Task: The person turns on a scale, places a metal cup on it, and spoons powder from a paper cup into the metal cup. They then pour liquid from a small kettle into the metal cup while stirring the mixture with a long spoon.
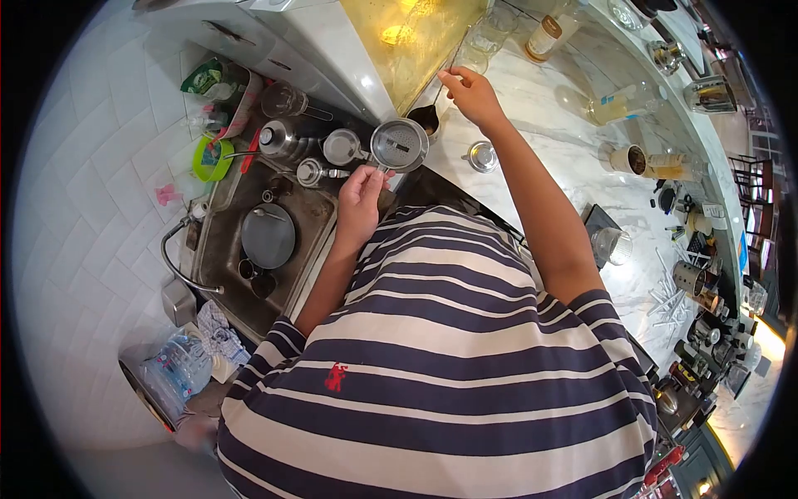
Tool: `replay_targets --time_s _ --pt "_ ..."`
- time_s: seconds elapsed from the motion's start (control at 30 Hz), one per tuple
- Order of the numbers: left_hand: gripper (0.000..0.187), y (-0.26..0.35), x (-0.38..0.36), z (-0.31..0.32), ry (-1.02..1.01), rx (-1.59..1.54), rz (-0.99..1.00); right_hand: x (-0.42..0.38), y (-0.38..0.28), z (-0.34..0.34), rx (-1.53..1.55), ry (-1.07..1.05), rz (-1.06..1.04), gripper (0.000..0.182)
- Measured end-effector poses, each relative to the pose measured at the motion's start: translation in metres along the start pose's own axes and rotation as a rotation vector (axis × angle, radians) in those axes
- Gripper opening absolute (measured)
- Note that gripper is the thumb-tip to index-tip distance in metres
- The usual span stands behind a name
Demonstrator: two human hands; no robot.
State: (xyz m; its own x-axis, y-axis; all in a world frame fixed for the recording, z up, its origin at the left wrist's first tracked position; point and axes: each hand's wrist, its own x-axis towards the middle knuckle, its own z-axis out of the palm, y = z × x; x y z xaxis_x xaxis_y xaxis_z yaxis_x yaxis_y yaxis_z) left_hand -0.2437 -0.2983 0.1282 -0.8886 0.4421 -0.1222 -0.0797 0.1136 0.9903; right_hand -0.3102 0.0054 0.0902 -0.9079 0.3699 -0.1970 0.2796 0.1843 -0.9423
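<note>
A round metal strainer point(399, 145) is held by its handle in my left hand point(362, 200), in front of the white cabinet's corner. My right hand point(474, 96) pinches the top of a long thin metal rod point(440, 90). The rod's lower end goes down into a dark-mouthed cup point(426, 119), just right of the strainer. On the marble counter below my right hand stands a small round metal container point(481, 156).
At the left is a metal sink point(312, 218) with a grey plate point(268, 236) and a curved faucet point(170, 258). Metal pots point(278, 139) stand behind it. Bottles point(545, 38), a jar point(628, 159) and a glass point(612, 247) are on the marble counter point(540, 108).
</note>
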Motion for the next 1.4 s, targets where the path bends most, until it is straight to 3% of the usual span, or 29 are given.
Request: replay_targets --time_s 0.23,0.4,0.87,1.2,1.4 --pt "0.024 -0.002 -0.008 -0.005 0.012 -0.011 -0.023 -0.049 -0.004 -0.009 -0.086 -0.019 -0.152 0.030" --pt "0.021 -0.004 -0.007 -0.007 0.004 -0.001 -0.010 -0.094 -0.015 -0.031 -0.001 0.210 -0.275 0.028" --pt "0.022 0.004 0.008 0.016 -0.092 -0.013 -0.009 -0.174 0.004 -0.108 0.660 0.576 -0.085 0.027" --pt "0.020 0.029 0.007 0.105 -0.315 0.014 0.051 -0.293 0.013 -0.194 0.747 0.825 -0.240 0.024" --pt "0.021 0.038 -0.018 0.194 -0.485 0.035 0.061 -0.382 0.036 -0.254 0.700 1.049 -0.200 0.025"
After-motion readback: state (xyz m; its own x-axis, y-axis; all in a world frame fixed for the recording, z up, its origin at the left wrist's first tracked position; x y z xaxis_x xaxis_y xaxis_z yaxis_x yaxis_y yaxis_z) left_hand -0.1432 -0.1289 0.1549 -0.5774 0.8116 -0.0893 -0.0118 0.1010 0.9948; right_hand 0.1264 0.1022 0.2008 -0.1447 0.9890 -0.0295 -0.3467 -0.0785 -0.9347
